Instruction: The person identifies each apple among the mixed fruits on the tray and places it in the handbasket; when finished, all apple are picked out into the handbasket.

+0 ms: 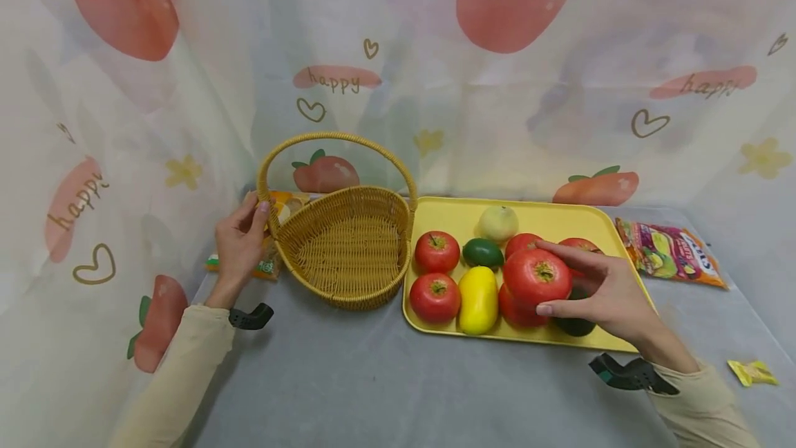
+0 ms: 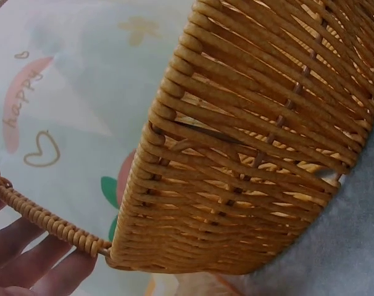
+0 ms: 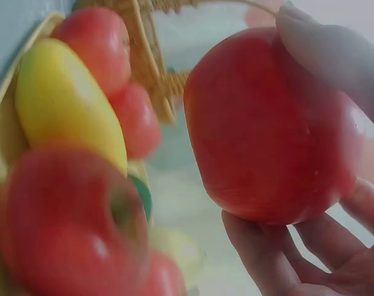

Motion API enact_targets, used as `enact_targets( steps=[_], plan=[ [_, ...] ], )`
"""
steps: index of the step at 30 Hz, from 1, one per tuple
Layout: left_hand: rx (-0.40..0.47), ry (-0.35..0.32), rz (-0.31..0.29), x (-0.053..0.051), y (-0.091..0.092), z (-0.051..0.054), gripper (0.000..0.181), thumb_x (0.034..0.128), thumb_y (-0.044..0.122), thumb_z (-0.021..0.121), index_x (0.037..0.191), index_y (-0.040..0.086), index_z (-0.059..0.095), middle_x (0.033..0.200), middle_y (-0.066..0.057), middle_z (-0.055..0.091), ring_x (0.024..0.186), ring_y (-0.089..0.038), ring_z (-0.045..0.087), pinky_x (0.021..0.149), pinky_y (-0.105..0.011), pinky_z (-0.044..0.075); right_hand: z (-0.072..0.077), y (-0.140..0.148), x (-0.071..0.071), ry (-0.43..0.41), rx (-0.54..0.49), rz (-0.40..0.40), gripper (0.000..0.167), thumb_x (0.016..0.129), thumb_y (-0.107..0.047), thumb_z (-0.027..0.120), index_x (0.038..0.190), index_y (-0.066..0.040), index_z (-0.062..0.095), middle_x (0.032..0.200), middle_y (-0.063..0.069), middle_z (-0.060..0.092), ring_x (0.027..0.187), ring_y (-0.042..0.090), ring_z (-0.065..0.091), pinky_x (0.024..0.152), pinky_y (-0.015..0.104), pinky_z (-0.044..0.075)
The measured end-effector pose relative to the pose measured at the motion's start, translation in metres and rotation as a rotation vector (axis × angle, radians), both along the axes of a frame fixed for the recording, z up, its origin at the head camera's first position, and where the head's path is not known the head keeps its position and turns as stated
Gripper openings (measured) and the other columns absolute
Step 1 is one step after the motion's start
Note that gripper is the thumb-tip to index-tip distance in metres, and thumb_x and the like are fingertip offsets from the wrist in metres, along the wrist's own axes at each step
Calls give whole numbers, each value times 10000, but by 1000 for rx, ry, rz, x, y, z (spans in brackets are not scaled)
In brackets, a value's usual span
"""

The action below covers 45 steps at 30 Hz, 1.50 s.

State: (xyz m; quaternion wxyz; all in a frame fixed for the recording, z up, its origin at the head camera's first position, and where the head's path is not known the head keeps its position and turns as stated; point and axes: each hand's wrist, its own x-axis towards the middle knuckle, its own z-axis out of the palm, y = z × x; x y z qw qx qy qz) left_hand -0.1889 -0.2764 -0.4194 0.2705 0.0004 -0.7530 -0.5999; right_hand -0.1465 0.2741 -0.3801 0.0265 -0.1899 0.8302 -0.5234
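My left hand (image 1: 239, 240) grips the left foot of the handle (image 2: 48, 222) on a wicker basket (image 1: 351, 254), with the thumb in front and fingers behind. The basket stands on the grey cloth, and no contents show inside. In my right hand (image 1: 616, 296) I hold a red apple (image 1: 536, 274) between thumb and fingers, raised above the yellow tray (image 1: 560, 214). Around it on the tray lie several more red apples (image 1: 435, 297), a yellow mango (image 1: 478, 301), a small dark green fruit (image 1: 482, 252) and a pale round fruit (image 1: 499, 223). Another dark green fruit (image 1: 575, 325) is partly hidden under my right hand.
A purple and orange snack bag (image 1: 671, 252) lies right of the tray. Nearer the front right is a small yellow wrapped piece (image 1: 752, 372). Food packets (image 1: 267, 265) lie behind my left hand, partly covered by the basket. A printed curtain (image 1: 528, 109) hangs behind the table.
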Motion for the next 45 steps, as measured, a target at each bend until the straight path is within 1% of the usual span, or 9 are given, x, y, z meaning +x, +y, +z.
enact_targets(
  steps=[4, 7, 10, 17, 20, 25, 33, 42, 45],
  plan=[
    [-15, 4, 4, -1, 0, -2, 413, 1081, 173, 639, 1478, 63, 610, 1287, -281, 716, 971, 65, 715, 777, -202, 616, -6, -26, -9, 23, -45, 109, 781, 800, 82, 880, 1511, -65, 591, 1403, -51, 657, 1129, 97, 726, 927, 217, 607],
    [-18, 8, -7, -3, -1, -4, 443, 1081, 171, 639, 1498, 36, 575, 1303, -279, 707, 992, 74, 713, 794, -219, 612, -10, -44, -15, 38, -70, 170, 803, 762, 68, 911, 1490, -103, 616, 1416, 2, 658, 1176, 125, 702, 949, 240, 607],
    [-19, 17, -13, -3, -1, -5, 447, 1082, 167, 636, 1499, 23, 568, 1301, -284, 706, 1007, 70, 714, 800, -226, 611, -11, -62, -22, 32, -65, 204, 807, 755, 18, 935, 1483, -161, 636, 1416, 13, 669, 1202, 135, 693, 964, 267, 608],
    [-24, 85, 16, -4, -4, -10, 402, 1069, 121, 649, 1456, 19, 610, 1256, -280, 723, 990, 46, 734, 755, -195, 607, -3, -112, -29, -21, -100, 295, 807, 782, -87, 946, 1514, -175, 616, 1415, -18, 700, 1220, 190, 701, 1008, 349, 604],
    [-27, 104, 25, -5, -5, -11, 397, 1066, 115, 653, 1448, 13, 613, 1251, -272, 726, 994, 46, 735, 748, -194, 606, 0, -137, -30, -19, -111, 332, 804, 785, -145, 957, 1512, -205, 617, 1417, -13, 698, 1241, 207, 687, 1015, 361, 601],
    [-30, 107, 24, -5, -5, -12, 397, 1067, 125, 654, 1449, 22, 615, 1256, -263, 728, 1013, 47, 732, 753, -188, 605, -1, -175, -36, -73, -144, 389, 810, 792, -169, 957, 1521, -181, 606, 1432, 21, 678, 1252, 246, 681, 1009, 404, 609],
    [-39, 103, 22, -4, -4, -14, 396, 1069, 132, 652, 1449, 30, 617, 1258, -267, 727, 994, 42, 736, 754, -207, 610, -5, -219, -53, -159, -188, 409, 791, 822, -102, 927, 1532, -191, 589, 1463, 44, 633, 1294, 261, 649, 1044, 414, 592],
    [-39, 113, 46, -6, -1, -12, 378, 1061, 134, 667, 1425, 33, 642, 1246, -262, 733, 985, 54, 727, 753, -192, 606, -8, -251, -75, -153, -161, 376, 776, 840, -106, 905, 1537, -188, 576, 1466, 32, 603, 1329, 259, 588, 1093, 459, 558],
    [-37, 115, 52, -6, -1, -12, 379, 1059, 133, 671, 1419, 19, 643, 1241, -265, 733, 975, 56, 728, 757, -197, 607, -8, -261, -83, -151, -143, 357, 766, 821, -138, 921, 1514, -205, 600, 1432, 27, 626, 1304, 252, 593, 1068, 455, 571]
  ],
)
